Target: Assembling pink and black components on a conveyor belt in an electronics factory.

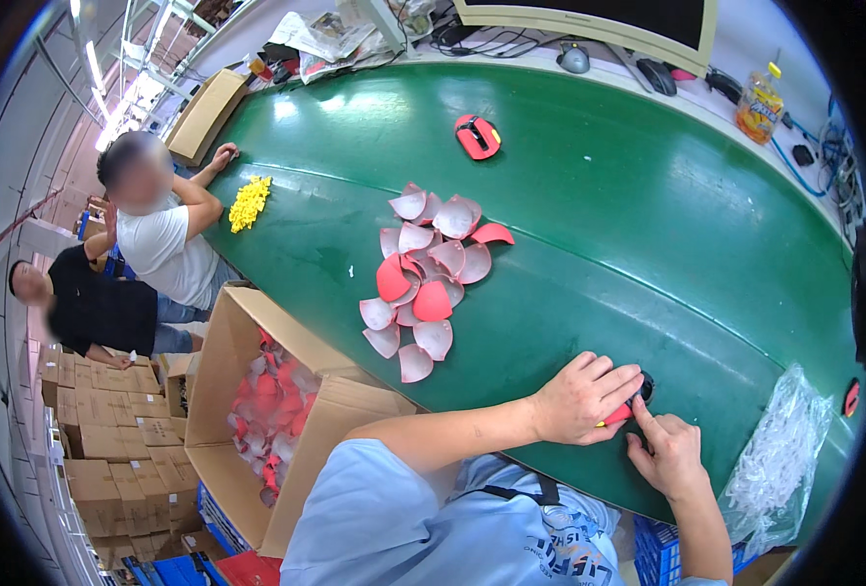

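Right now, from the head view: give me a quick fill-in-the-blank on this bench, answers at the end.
1. The heap of small parts near the worker in white is coloured ____.
2. The loose curved shells lie on a worktable coloured ____.
3. Of the left hand and right hand, both at a red-and-black part, the ____ one is nearer the clear bag.
4. The open box holding more shells is made of ____.

Missing words: yellow; green; right; cardboard.

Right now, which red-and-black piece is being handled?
The piece between the left hand and right hand; the upper one and far-right one lie untouched.
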`<state>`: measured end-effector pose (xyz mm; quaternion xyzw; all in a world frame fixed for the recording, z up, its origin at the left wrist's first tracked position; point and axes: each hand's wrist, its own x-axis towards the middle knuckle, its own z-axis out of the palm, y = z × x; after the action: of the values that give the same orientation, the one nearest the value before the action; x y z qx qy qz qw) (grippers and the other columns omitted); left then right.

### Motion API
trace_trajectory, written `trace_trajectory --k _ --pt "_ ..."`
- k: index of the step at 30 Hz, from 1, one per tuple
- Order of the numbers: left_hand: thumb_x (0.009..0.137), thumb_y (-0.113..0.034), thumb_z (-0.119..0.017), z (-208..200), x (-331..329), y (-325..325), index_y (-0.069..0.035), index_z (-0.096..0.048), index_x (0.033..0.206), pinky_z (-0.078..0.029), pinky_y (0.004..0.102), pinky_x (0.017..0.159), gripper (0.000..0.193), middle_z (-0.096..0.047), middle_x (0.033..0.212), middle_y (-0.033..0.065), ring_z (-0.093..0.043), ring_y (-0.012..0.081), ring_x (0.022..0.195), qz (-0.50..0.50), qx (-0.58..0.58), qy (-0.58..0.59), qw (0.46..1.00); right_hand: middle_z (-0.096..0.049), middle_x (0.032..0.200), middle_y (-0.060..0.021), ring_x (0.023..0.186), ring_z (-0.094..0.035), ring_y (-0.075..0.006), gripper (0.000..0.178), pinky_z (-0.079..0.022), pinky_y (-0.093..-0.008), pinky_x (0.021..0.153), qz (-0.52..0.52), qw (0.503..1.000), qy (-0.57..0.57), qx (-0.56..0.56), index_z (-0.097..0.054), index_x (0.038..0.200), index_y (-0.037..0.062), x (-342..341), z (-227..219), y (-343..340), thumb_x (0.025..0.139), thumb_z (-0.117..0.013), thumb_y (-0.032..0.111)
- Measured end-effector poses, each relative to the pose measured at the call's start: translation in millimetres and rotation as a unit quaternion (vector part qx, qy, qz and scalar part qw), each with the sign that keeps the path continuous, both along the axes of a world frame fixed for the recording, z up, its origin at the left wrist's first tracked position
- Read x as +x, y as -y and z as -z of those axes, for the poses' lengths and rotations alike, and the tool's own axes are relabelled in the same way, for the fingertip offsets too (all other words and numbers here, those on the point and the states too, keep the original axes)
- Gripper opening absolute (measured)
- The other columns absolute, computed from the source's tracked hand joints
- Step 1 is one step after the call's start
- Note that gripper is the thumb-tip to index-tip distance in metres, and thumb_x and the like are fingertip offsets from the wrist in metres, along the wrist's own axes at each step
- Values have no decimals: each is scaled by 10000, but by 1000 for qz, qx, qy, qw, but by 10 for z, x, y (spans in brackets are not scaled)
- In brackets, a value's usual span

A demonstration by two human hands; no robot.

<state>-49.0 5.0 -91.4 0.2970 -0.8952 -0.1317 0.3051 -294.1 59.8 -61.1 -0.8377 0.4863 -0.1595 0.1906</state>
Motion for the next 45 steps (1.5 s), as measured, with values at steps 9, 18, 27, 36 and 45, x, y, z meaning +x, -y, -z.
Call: trace_trajectory --k 9,18,27,36,45 --pt "818 -387 -817 52 42 46 34 -653 1369 -483 487 1066 713 -589 1484 189 -569 374 1240 6 29 -33 999 -586 676 -41 608 -612 -250 636 -499 -411 562 15 998 44 -44 -699 1409 84 26 112 37 785 -818 109" --pt "843 -460 -831 -266 1234 704 -1 -600 1382 -334 602 1135 745 -598 1385 205 -521 408 1273 -497 -46 165 850 -539 696 -65 594 -517 -191 661 -422 -334 571 116 978 170 -9 -636 1467 11 -187 457 -143 825 -791 22" --pt "966 -319 -739 -215 1688 938 -99 -748 1134 -330 634 1125 277 -748 1057 84 -616 329 1104 -449 -45 115 885 -536 705 -64 593 -510 -182 376 -397 -333 563 82 978 185 -43 -752 1218 -7 -119 438 -78 843 -776 -1" --pt "1032 -298 -687 -577 1748 892 -63 -781 1014 -448 462 1053 253 -751 994 85 -645 287 961 -466 -23 -95 879 -544 708 -53 597 -511 -156 264 -379 -316 552 113 967 226 -20 -777 1124 10 -169 342 -87 861 -781 13" --pt "1008 -177 -766 -712 -91 11 -3 -717 1194 -530 338 956 260 -720 1098 109 -666 207 994 -3 351 -275 895 -730 1199 -113 903 -649 -118 456 -528 -263 762 208 780 578 116 -592 1478 -24 417 -135 66 1048 -666 112"
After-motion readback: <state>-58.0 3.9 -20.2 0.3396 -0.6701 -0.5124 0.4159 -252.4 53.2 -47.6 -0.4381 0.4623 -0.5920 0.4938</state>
